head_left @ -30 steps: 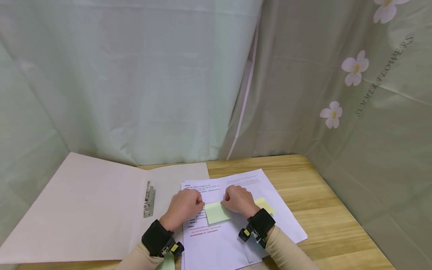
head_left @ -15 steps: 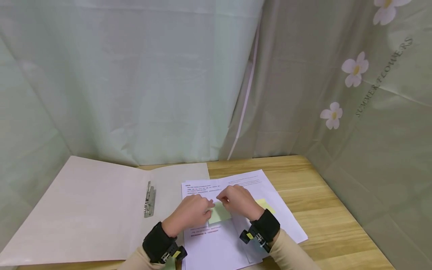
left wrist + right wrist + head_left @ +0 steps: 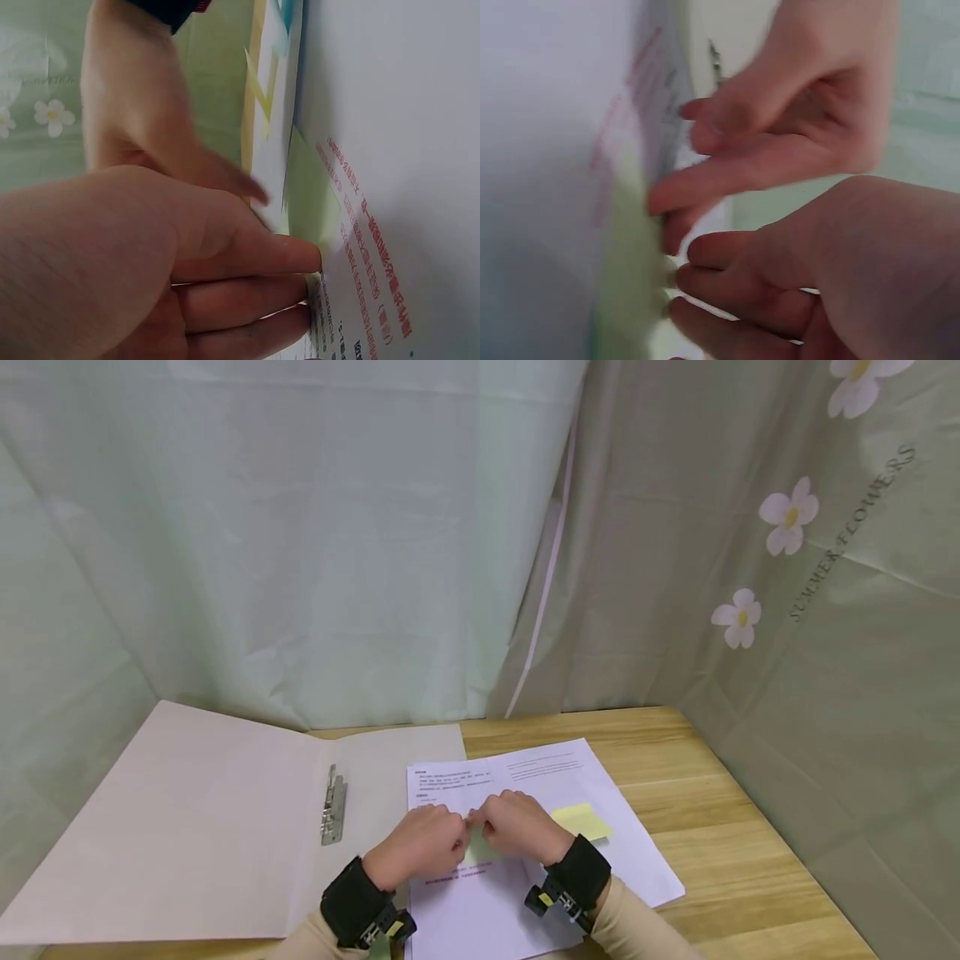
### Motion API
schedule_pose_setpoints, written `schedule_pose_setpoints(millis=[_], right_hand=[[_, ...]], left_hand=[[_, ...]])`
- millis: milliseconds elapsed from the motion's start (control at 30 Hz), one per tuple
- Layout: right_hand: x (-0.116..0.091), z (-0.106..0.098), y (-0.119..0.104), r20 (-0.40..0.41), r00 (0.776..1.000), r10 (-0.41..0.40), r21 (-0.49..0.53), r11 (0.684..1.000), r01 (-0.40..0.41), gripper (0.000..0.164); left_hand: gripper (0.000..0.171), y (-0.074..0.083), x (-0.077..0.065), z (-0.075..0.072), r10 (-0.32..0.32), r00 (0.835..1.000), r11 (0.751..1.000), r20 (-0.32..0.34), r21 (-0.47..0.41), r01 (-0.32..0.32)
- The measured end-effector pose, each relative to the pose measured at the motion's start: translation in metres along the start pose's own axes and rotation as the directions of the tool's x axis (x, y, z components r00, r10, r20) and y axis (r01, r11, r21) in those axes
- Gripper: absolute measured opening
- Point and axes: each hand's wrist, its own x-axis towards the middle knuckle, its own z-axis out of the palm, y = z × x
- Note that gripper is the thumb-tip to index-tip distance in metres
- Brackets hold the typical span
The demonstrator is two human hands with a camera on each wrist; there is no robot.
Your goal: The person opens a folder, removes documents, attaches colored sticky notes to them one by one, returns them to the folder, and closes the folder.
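A pale green sticky note [image 3: 477,853] lies on the stack of printed sheets [image 3: 495,922], partly covered by both hands. My left hand [image 3: 427,842] is at its left side; in the left wrist view the thumb and fingertips touch the paper beside the green note [image 3: 309,191]. My right hand [image 3: 517,827] meets it from the other side, knuckles bent. In the right wrist view its fingertips are at the edge of the green note [image 3: 622,270], while the left hand's [image 3: 802,120] extended finger presses on it. No pinch is plainly visible. The hands nearly touch.
An open binder [image 3: 172,835] with a metal clip [image 3: 333,810] lies at the left, partly under the sheets. A yellow sticky note [image 3: 582,821] is on the sheets to the right. Wooden tabletop [image 3: 750,877] shows further right; fabric curtains [image 3: 390,560] surround the table.
The hands have come together over the green note, hiding more of it. My left hand has moved right and slightly down; the right hand has shifted a little left and more of the yellow note shows.
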Motion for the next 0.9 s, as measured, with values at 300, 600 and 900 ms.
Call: schedule_pose_setpoints(millis=[300,600,900], right_hand=[[-0.005,-0.008,-0.010,0.063,0.990,0.126,0.003,0.992,-0.126,0.038],[-0.011,-0.021,0.006,0.013,0.977,0.211,-0.033,0.977,-0.211,0.050],[-0.008,-0.017,0.001,0.046,0.973,0.226,-0.117,0.969,-0.219,0.023]], left_hand=[[0.045,0.008,0.000,-0.013,-0.064,0.997,0.997,0.041,-0.034,0.066],[0.052,0.036,-0.001,-0.047,-0.130,0.983,0.979,0.132,-0.138,0.148],[0.043,0.003,0.010,0.005,0.037,0.979,0.982,0.198,0.175,-0.073]])
